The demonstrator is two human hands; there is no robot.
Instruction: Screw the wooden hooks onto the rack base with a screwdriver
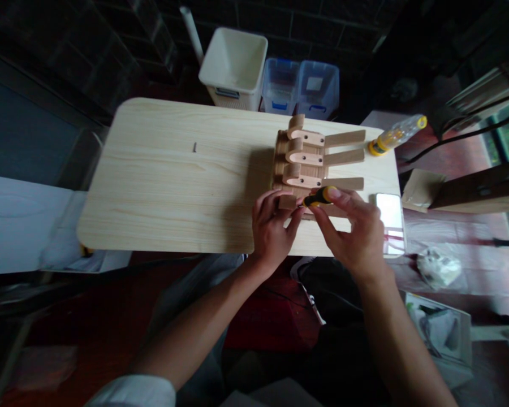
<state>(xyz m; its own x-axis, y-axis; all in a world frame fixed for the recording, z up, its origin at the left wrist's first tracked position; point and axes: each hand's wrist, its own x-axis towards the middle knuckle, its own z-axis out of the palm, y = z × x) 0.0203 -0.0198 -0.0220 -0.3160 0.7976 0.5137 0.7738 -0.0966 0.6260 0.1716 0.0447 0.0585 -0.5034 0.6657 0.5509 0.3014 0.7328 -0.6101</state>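
Observation:
A wooden rack (281, 164) lies near the right end of the table, with several curved wooden hooks (304, 159) along it. Dark screw heads show on these hooks. My right hand (356, 229) is closed around a black and yellow screwdriver (318, 196), its tip pointing left and down at the nearest hook. Around that nearest wooden hook (287, 202) my left hand (274, 226) is closed, thumb and fingertips beside the screwdriver tip. Whether a screw sits under the tip is too small to tell.
A clear bottle-shaped container with a yellow base (382, 144) lies at the table's (161, 186) right end, above a phone (388, 220). One small dark screw (194, 147) lies left of centre. Beyond the far edge stand a white bin (233, 62) and clear plastic boxes (318, 85).

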